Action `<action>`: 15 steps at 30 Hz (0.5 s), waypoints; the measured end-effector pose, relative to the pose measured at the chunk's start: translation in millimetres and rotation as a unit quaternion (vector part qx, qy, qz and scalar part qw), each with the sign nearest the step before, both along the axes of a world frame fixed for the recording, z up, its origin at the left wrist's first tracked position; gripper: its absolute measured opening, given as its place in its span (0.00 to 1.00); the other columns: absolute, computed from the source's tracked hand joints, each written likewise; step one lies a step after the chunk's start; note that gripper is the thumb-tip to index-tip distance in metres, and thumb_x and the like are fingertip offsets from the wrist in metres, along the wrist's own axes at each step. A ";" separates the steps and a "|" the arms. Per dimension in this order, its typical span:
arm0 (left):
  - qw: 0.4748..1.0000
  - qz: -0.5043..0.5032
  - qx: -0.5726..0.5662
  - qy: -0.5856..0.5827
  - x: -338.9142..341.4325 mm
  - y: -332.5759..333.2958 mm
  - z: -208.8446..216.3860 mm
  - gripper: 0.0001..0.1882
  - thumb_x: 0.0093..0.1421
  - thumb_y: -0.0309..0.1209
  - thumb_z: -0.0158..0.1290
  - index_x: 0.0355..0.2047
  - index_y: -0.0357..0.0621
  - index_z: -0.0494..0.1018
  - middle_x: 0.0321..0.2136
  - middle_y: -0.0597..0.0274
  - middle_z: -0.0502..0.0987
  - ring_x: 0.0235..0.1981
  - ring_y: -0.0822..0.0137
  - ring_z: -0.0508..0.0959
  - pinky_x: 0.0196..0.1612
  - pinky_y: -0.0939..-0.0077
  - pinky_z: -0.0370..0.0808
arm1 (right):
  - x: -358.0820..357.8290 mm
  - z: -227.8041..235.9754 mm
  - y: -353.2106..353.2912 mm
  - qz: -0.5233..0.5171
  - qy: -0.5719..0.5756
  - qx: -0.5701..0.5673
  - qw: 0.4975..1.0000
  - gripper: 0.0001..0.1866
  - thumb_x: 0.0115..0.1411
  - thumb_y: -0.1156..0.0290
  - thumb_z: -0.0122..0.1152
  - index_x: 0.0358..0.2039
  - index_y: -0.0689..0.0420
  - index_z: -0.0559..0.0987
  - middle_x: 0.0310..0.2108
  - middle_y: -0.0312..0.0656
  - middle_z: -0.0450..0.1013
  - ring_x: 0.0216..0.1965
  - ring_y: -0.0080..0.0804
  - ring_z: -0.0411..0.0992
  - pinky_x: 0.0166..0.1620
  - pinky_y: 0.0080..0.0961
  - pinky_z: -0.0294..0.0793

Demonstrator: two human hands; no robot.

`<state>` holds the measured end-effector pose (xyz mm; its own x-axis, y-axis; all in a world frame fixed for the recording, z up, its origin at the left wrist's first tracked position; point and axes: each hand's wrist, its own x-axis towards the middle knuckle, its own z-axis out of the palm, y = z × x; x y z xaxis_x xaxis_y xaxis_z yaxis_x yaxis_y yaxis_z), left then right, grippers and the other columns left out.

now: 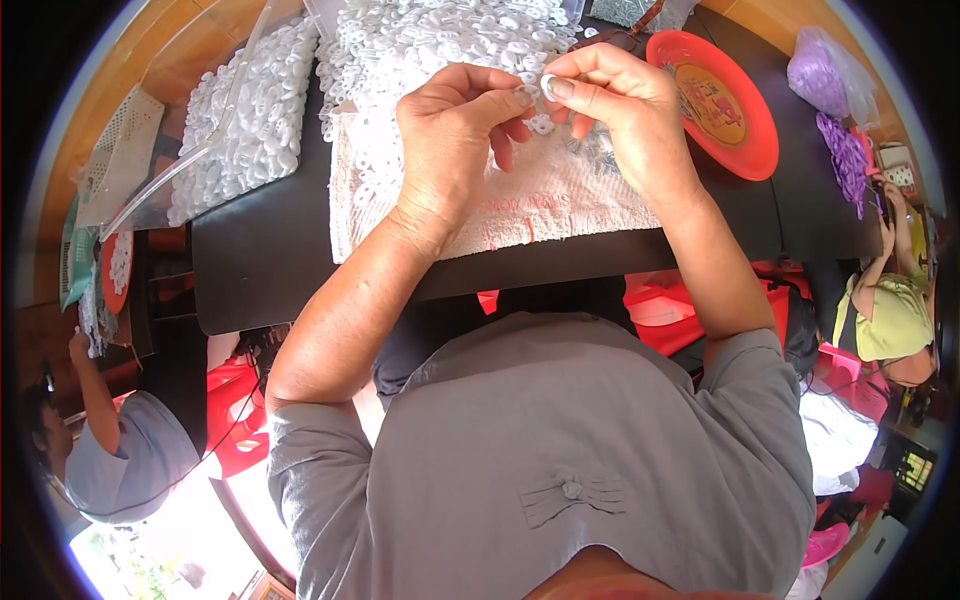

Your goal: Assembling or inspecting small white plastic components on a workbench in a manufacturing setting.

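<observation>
Both my hands are raised close together over a cream towel (540, 225) with red lettering. Between the thumb and fingers of my right hand (640, 125) is a small white plastic ring-like piece (548, 86). My left hand (440, 140) pinches thumb against forefinger just left of it; whatever is in that pinch is too small to make out. Behind them, a large heap of small white plastic pieces (430, 40) spreads onto the towel's far edge. A few loose pieces (375, 185) lie on the towel by my left wrist.
A clear bin (240, 130) of white pieces stands left on the dark table (260, 260). At right are a red plate (755, 140), a bag of purple material (820, 75) and a purple bundle (845, 165). Other people (130, 450) sit at left and far right.
</observation>
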<state>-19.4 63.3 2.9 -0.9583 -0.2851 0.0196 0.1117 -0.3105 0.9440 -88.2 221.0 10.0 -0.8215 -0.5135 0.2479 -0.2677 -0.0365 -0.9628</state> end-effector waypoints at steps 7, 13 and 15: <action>1.000 -0.004 -0.016 0.012 1.5 1.2 0.1 0.04 0.54 0.20 0.56 0.30 0.32 0.74 0.22 0.57 0.78 0.19 0.75 0.75 0.17 0.85 0.68 | 1.4 -0.5 -0.5 -0.010 0.018 0.013 1.000 0.06 0.60 0.76 0.58 0.37 0.62 0.79 0.31 0.37 0.78 0.31 0.20 0.75 0.29 0.16 0.68; 1.000 -0.013 -0.012 0.025 2.9 3.5 2.5 0.04 0.55 0.20 0.56 0.31 0.32 0.74 0.23 0.58 0.78 0.21 0.76 0.76 0.18 0.85 0.69 | -1.1 2.7 2.2 0.027 0.021 0.024 0.999 0.07 0.60 0.73 0.60 0.38 0.61 0.80 0.32 0.37 0.78 0.31 0.20 0.75 0.30 0.16 0.68; 0.999 -0.011 -0.017 0.039 3.5 3.9 2.4 0.04 0.55 0.19 0.57 0.32 0.32 0.74 0.23 0.58 0.78 0.21 0.76 0.76 0.18 0.85 0.69 | -4.0 6.9 3.6 0.050 -0.035 0.011 0.998 0.08 0.61 0.71 0.60 0.37 0.62 0.79 0.30 0.37 0.77 0.30 0.21 0.74 0.31 0.16 0.69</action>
<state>-15.9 67.2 5.3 -0.9593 -0.2622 0.1045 0.1795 -0.2807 0.9429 -92.2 224.6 16.8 -0.7801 -0.5994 0.1793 -0.1961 -0.0379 -0.9799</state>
